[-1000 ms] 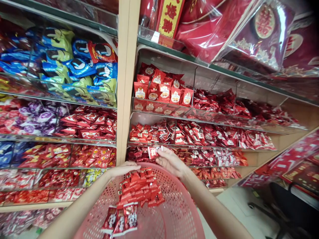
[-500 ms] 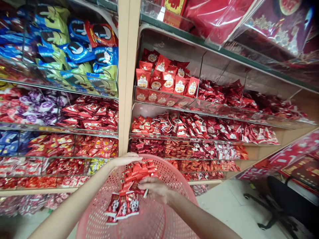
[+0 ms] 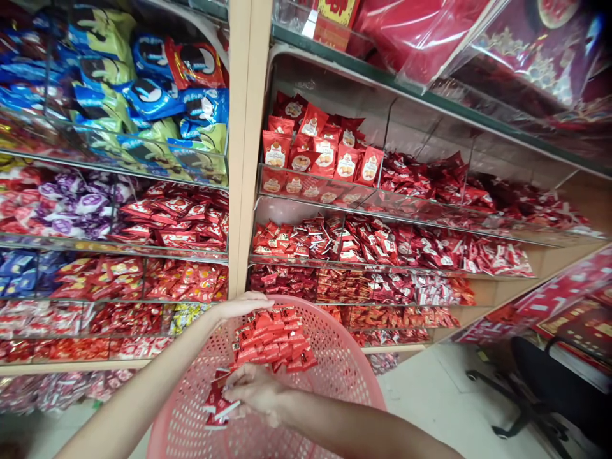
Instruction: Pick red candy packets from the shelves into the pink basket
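Note:
A pink plastic basket [image 3: 344,376] is held in front of me, tilted toward the shelves. My left hand [image 3: 241,307] grips its far rim, fingers curled over the edge. Inside the basket lies a heap of small red packets [image 3: 272,341]. My right hand [image 3: 253,389] reaches down into the basket on its left side, closed on a few red-and-white snack packets [image 3: 217,405].
Shelves with clear dividers hold red snack packets [image 3: 382,245], red pouches [image 3: 315,159], and blue and green bags [image 3: 143,108]. A beige upright post [image 3: 243,146] splits the two shelf bays. A black chair base [image 3: 521,401] stands on the floor at right.
My right hand came back from the shelf with a packet, went into the basket, and has slid left and lower onto the red-and-white packets. The left hand stays on the rim.

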Available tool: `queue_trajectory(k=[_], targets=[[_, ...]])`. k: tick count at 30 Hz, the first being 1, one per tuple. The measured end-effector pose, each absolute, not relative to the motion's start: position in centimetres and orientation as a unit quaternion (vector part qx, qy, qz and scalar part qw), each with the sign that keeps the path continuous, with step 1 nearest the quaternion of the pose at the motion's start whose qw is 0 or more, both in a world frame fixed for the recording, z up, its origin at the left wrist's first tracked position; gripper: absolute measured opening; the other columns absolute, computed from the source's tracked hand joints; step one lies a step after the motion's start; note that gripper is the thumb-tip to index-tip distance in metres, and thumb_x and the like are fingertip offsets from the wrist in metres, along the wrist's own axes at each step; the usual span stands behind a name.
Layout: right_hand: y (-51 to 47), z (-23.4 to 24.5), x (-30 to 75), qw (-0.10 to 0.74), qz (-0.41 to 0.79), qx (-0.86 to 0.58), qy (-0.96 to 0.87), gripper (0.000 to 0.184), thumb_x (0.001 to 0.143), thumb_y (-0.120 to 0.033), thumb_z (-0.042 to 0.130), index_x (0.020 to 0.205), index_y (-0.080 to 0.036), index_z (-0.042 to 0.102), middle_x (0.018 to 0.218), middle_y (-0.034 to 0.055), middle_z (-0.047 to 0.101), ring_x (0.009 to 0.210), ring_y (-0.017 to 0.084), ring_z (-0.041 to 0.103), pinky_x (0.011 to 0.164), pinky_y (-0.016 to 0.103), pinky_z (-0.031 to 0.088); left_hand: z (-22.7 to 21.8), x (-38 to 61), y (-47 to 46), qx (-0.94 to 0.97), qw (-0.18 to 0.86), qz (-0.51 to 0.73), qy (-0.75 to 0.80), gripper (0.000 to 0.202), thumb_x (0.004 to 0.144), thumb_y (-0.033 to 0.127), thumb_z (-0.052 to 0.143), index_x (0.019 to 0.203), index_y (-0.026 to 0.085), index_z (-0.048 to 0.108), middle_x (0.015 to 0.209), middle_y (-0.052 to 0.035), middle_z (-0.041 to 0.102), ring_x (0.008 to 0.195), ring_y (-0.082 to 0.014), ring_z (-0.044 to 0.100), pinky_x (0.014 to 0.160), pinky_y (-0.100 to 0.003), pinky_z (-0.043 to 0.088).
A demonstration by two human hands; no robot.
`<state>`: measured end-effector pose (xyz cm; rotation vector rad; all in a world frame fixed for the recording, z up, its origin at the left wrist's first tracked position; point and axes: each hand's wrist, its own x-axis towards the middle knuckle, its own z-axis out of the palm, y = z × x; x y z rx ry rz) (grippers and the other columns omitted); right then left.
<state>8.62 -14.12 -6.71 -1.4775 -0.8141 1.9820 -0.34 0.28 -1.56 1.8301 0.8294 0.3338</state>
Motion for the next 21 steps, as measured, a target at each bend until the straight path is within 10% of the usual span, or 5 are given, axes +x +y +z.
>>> queue_trajectory(k=[21], targets=[[-13.5,-7.1,7.3,0.227,0.724,-0.560,-0.332,0.037,0.047,0.000,0.063,0.080,-0.015,0.055,0.055,-0.0078,0.054,0.045,0.009,0.054,0.055,0.024,0.047,-1.8,-0.5,0.4,0.764,0.528,0.142,0.342,0.046,0.077,0.058,0.047,0.086,0.016,0.065,0.090,-0.0013,0.062,0.088,-0.0177,0.052,0.081,-0.026,0.037]])
